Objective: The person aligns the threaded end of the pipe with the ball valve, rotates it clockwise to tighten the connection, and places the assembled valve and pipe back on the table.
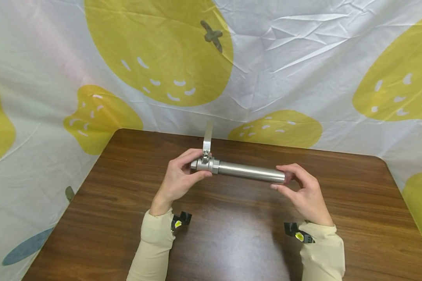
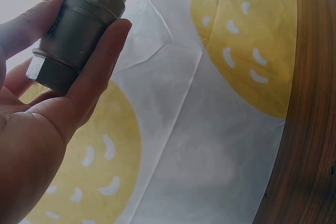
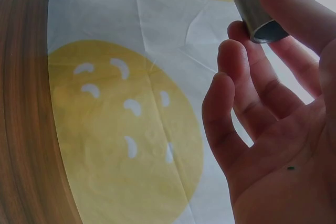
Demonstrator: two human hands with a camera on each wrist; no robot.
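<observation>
A metal ball valve [image 1: 205, 165] with a flat lever handle [image 1: 207, 138] is joined to a long steel pipe [image 1: 250, 172]. My left hand [image 1: 180, 175] grips the valve body between thumb and fingers, the lever pointing away from me. In the left wrist view the valve [image 2: 79, 35] shows its hexagonal end, and pipe threads show at its other end. My right hand [image 1: 304, 189] pinches the pipe's far right end with thumb and fingertips. The right wrist view shows the pipe's open hollow end [image 3: 269, 32] between the right thumb and fingers.
Below the hands spreads a brown wooden table [image 1: 232, 234] with rounded back corners. Behind it and to the sides hangs a white cloth [image 1: 253, 78] printed with yellow fruit. A small black camera mount sits on each wrist, over cream sleeves [image 1: 151, 246].
</observation>
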